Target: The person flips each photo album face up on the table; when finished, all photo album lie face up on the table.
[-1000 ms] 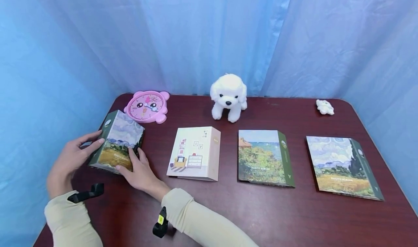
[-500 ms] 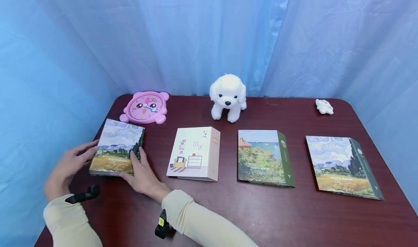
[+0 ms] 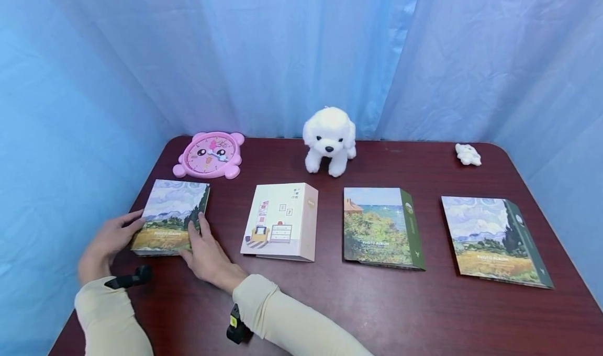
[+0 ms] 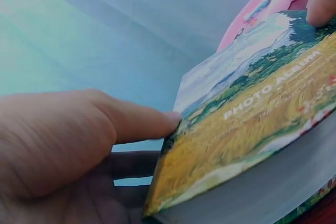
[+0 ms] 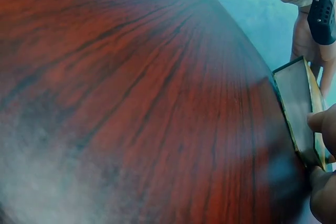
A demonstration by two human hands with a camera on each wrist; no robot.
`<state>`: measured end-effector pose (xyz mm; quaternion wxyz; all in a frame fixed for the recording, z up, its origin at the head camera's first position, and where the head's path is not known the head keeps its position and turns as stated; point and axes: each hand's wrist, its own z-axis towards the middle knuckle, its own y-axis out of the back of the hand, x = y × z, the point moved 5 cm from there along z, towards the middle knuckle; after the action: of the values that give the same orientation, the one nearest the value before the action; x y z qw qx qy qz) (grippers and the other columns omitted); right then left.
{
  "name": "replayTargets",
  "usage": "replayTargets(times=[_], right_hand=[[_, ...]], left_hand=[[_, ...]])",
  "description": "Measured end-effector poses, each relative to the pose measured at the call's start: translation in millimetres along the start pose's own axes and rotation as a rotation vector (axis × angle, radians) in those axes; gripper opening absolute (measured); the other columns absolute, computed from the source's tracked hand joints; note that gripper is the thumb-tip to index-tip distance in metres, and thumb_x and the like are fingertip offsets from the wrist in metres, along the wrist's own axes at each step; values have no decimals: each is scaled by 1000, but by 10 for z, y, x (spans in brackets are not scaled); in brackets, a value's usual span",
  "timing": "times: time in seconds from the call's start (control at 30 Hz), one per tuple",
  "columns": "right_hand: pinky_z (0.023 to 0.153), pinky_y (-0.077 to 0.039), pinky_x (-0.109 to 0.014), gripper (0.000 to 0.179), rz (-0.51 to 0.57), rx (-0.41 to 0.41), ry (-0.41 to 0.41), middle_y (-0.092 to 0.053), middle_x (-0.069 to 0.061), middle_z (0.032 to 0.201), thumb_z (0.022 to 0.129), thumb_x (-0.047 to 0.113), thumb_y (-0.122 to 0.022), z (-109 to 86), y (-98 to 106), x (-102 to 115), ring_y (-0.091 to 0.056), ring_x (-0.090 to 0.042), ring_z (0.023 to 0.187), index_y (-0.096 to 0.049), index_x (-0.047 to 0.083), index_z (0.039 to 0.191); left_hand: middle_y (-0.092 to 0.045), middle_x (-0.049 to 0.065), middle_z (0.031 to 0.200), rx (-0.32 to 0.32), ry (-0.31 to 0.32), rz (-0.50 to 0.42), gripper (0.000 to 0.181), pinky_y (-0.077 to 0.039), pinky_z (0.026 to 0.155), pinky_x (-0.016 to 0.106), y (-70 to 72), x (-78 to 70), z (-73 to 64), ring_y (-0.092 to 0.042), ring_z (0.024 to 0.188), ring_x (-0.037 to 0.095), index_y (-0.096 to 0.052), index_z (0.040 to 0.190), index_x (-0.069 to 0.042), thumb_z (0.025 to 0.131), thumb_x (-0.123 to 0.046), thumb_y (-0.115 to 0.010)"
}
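A thick photo album [image 3: 172, 214] with a painted wheat-field cover lies at the table's left side, its cover facing up. My left hand [image 3: 109, 243] is at its left side; in the left wrist view the straight thumb [image 4: 144, 121] touches the spine edge, with fingers stretched toward the spine below. My right hand [image 3: 209, 256] holds the album's near right corner, fingers along the right side and thumb at the front. In the right wrist view, the white page block [image 5: 295, 109] shows beside the right fingertips [image 5: 318, 121]. The fingers' undersides are hidden.
A pink bear-shaped clock [image 3: 210, 155] lies just behind the album. To the right stand a cream album [image 3: 278, 222], a seaside album [image 3: 374, 227] and another wheat-field album [image 3: 490, 238]. A white plush dog [image 3: 330, 141] and small white toy [image 3: 468, 154] are behind. Table edge [image 3: 70, 322] at left.
The album, tilted with its green spine showing, has come down flat and slid slightly toward the front. Both hands moved down with it. The other albums and toys stayed put.
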<state>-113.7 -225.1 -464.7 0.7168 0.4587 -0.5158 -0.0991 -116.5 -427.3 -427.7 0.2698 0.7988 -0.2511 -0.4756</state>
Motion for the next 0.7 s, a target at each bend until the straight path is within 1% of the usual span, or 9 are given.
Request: replayTargets(times=[0.17,0.27,0.33,0.4,0.53,0.6,0.7], right_hand=[[98,-42,-14,64,-8,8,20,-10,-10,160,97,37,-54,-4,8,-1,-49,-11,128,-31,9,150],[100,-40,-14,63,-24,8,44,-12,-11,160,97,36,-54,-6,19,-2,-42,-13,134,-32,9,149],[103,-38,-15,62,-31,10,62,-14,-12,160,97,35,-54,-9,32,-3,-36,-14,138,-33,10,149],[106,-35,-16,60,-17,8,77,-16,-14,159,98,34,-53,-11,59,-7,-32,-16,141,-33,10,149],[110,-33,-21,57,50,-5,94,-18,-17,158,98,30,-51,-10,153,-33,-27,-19,144,-34,9,149],[110,-33,-23,57,79,-22,103,-19,-17,158,98,29,-51,-3,220,-54,-28,-20,143,-34,9,149],[111,-32,-25,57,101,-51,112,-20,-17,157,98,29,-52,14,338,-90,-28,-21,143,-35,9,148]], left_hand=[[-11,38,150,-16,29,28,68,-22,103,70,-5,12,7,-11,136,58,-17,150,0,102,-46,-31],[-11,39,149,-20,49,45,67,-23,103,70,-7,8,1,-13,135,58,-15,151,1,102,-44,-30],[-13,40,148,-23,56,76,67,-24,102,70,-5,-6,-4,-16,133,57,-15,150,3,103,-43,-28],[-16,41,146,-25,68,105,69,-26,101,69,0,-27,-12,-21,130,56,-14,149,5,103,-44,-27],[-17,43,144,-25,81,190,76,-26,101,69,14,-84,-24,-22,129,58,-14,147,11,101,-49,-26],[-15,43,144,-28,91,205,80,-24,101,70,16,-113,-30,-20,129,60,-11,147,11,100,-52,-26],[-16,43,145,-67,78,212,80,-24,100,71,25,-164,-23,-20,129,60,-10,147,11,100,-52,-27]])
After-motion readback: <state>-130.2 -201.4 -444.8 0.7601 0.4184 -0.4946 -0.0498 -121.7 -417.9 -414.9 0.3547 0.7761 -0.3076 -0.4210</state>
